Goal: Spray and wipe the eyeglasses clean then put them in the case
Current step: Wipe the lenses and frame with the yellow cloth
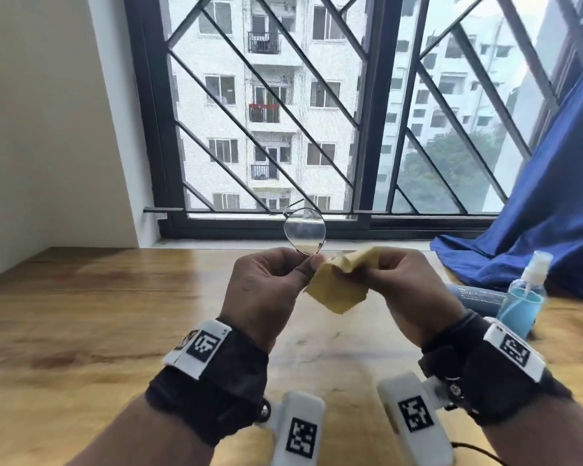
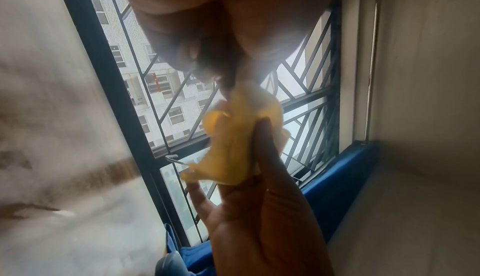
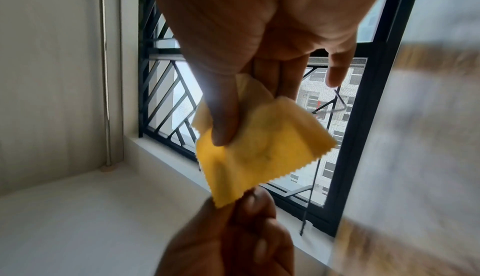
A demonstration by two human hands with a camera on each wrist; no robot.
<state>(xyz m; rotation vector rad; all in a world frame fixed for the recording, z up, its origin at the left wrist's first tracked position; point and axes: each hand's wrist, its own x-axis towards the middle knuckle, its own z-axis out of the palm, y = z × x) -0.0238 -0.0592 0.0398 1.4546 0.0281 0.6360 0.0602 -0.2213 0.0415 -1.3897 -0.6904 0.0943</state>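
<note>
Over the wooden table (image 1: 81, 314), both hands are raised in front of the window (image 1: 317, 112) with the eyeglasses (image 1: 304, 232) between them. One lens sticks up above the knuckles, thin metal rim, and the far building shows straight through it. The left hand (image 1: 266, 287) has its fingers curled in, and its thumb and forefinger pinch the frame right at the bottom of that lens. The right hand (image 1: 404, 284) pinches the yellow cloth (image 1: 337, 287) — the thumb presses on one side, the fingers sit behind, and the cloth is bunched up just beside the left thumb. From the right wrist camera the thumb (image 3: 223, 120) lies flat on the cloth and the little finger is held out loose from the others. The second lens I honestly cannot make out; it looks hidden by the cloth and fingers.

To the right of the hands, down on the table, stands a spray bottle (image 1: 524, 297) with blue liquid and a clear cap. Just behind the bottle lies a grey-blue glasses case (image 1: 475, 295) — mostly hidden, so I cannot tell if it's open. Past the case, a blue curtain (image 1: 535, 213) slumps down from the window onto the table.
</note>
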